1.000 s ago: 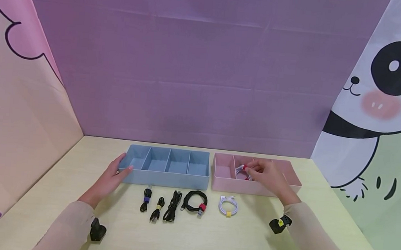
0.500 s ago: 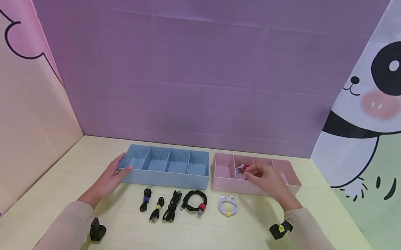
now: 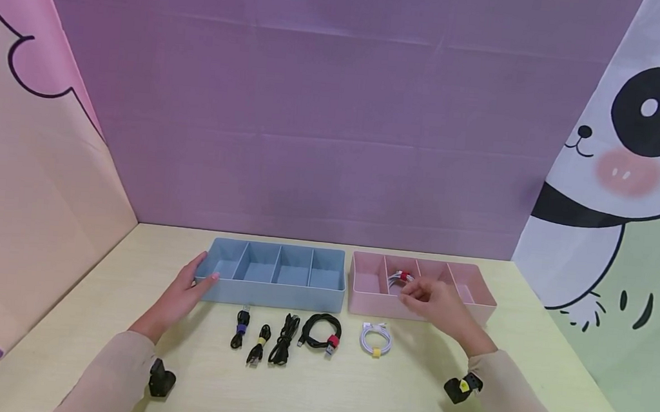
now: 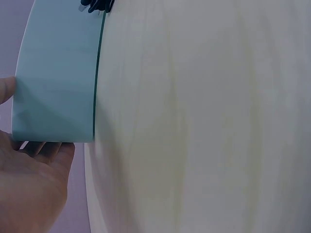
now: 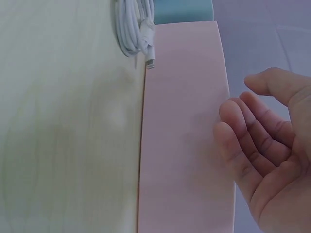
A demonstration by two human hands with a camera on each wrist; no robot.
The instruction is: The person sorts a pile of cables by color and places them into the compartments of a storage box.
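Note:
My left hand (image 3: 184, 288) holds the left front corner of the blue divided box (image 3: 276, 295), thumb at the rim and fingers along the end wall. In the left wrist view the fingers lie against the end of that box. My right hand (image 3: 438, 305) hovers at the front rim of the pink divided box (image 3: 380, 306). Its fingers are loosely bent, and the right wrist view shows the thumb apart with nothing between. A white cable (image 3: 400, 277) with a red strap lies in the pink box's second compartment from the left, partly hidden.
Before the blue box lie black cables: one with a purple strap (image 3: 241, 328), one with yellow (image 3: 259, 344), an unstrapped-looking bundle (image 3: 284, 340) and a coil with red (image 3: 309, 341). A white coil (image 3: 376, 339) with a yellow strap lies before the pink box. A purple backdrop (image 3: 335, 135) stands behind.
My right hand has let go of the red-strapped white cable and drawn slightly back towards me, leaving it in the pink box. The left hand stays on the blue box.

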